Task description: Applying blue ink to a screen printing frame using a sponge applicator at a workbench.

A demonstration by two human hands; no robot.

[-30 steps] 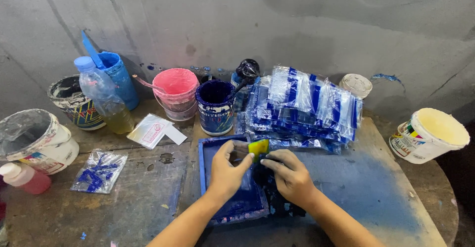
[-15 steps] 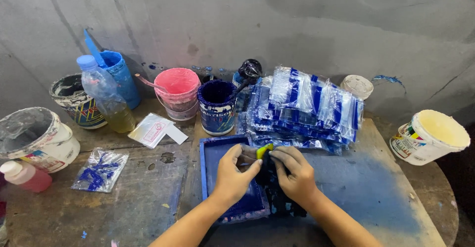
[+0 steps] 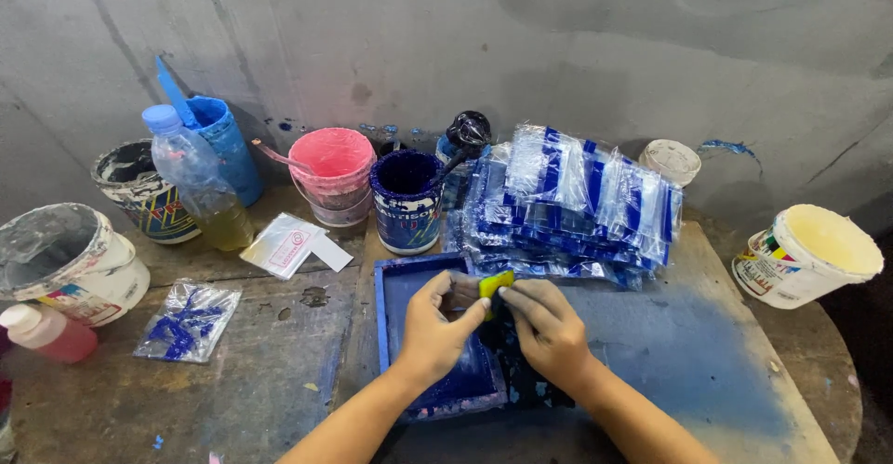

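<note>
A small blue-framed printing screen (image 3: pixel 402 283) lies on the blue-stained board (image 3: pixel 707 362) in front of me. My left hand (image 3: pixel 437 329) rests on the screen and pinches a yellow squeegee-like piece (image 3: pixel 495 285) at its far edge. From the other side, my right hand (image 3: pixel 549 329) meets the same yellow piece, fingers curled over it. A dark ink-stained cloth (image 3: pixel 521 380) lies under my right hand. Just beyond my hands sits a stack of clear plastic bags printed in blue (image 3: pixel 577 204).
Blue ink can (image 3: pixel 406 199), pink tub (image 3: pixel 333 174), blue cup (image 3: pixel 223 143), plastic bottle of yellowish liquid (image 3: pixel 200 185) and paint pails (image 3: pixel 139 190) (image 3: pixel 70 264) stand at the back and left. A cream tub (image 3: pixel 809 255) sits right. A loose printed bag (image 3: pixel 186 320) lies left.
Both hands have shifted slightly toward the far edge of the screen, staying on the yellow piece. The other things have not moved.
</note>
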